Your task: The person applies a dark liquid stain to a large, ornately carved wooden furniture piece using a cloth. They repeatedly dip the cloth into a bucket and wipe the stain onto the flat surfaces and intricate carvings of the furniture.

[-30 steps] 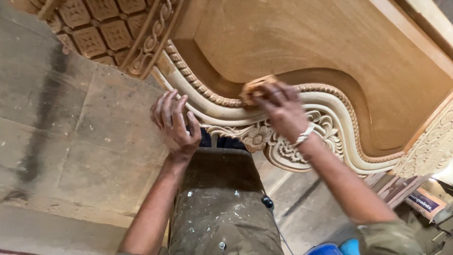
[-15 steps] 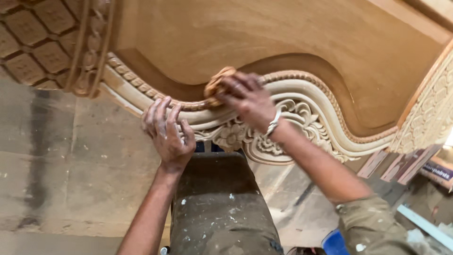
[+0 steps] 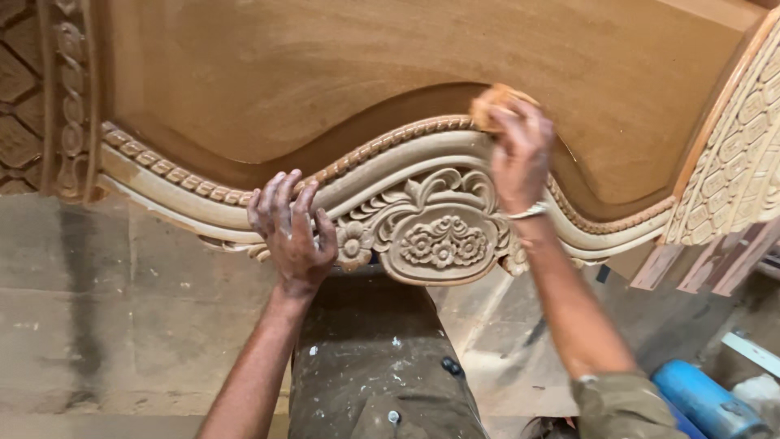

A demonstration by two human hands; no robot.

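Observation:
A large carved wooden panel [image 3: 341,89] with a wavy moulded border and a floral medallion [image 3: 443,240] fills the upper view. My right hand [image 3: 520,154] presses a small brown pad of sandpaper [image 3: 494,102] against the beaded edge at the top of the curve. A metal bangle sits on that wrist. My left hand [image 3: 291,232] lies with fingers spread on the carved border left of the medallion, holding nothing. Both hands are dusty.
A paint-spattered dark stand [image 3: 374,358] supports the panel under the medallion. Concrete floor [image 3: 106,301] lies to the left. A blue cylinder [image 3: 703,398] lies at the lower right. Lattice carving [image 3: 20,97] shows at the far left, scale-patterned carving [image 3: 739,162] at the right.
My right hand has slid the sandpaper along the beaded edge to the right, over the crest above the medallion. My left hand has stayed on the border. The view has shifted.

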